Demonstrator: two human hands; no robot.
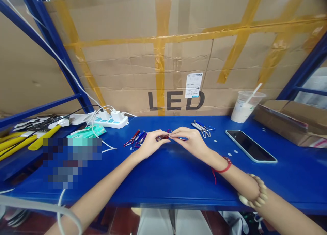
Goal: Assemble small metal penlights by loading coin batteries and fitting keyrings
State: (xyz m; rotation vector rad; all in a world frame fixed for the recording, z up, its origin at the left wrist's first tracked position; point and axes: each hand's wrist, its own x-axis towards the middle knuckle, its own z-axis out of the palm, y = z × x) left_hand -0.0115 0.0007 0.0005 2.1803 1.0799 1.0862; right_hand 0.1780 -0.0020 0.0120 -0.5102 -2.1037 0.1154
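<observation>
Above the middle of the blue table, my left hand (150, 143) and my right hand (191, 142) meet at their fingertips. Both pinch a small red metal piece (166, 137), mostly hidden by the fingers; a small ring shows at its top. Just left of my left hand lies a group of red and blue slim tubes with carabiner clips (136, 138). Beyond my right hand rest several silver and blue tubes with carabiner clips (203, 128).
A phone (250, 145), small clear discs (230, 154), a drink cup (242, 108) and an open cardboard box (293, 122) are on the right. On the left are a power strip (112, 120), a green packet (88, 131) and yellow-handled tools (43, 138). A large carton (122, 71) stands behind.
</observation>
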